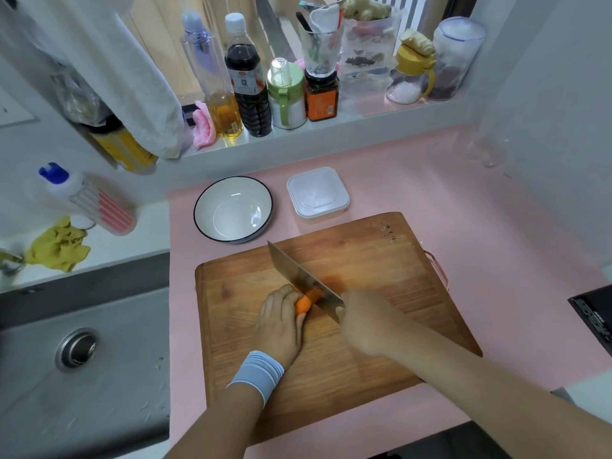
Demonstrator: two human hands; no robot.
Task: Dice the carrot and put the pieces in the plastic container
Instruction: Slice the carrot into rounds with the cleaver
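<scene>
Left hand (pixel 281 321) is curled over the carrot (pixel 306 301) mid cutting board (pixel 381 260), right hand (pixel 367 321) fisted round the cleaver (pixel 303 276) handle, so I'd keep those fingertips tucked back and slice straight down.

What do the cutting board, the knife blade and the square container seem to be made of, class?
The cutting board looks wooden, matt: brown grain lines run across it. The knife blade looks metal, likely steel: grey, dull sheen. The square container looks like translucent whitish plastic, fairly glossy: light glints on its top.
</scene>
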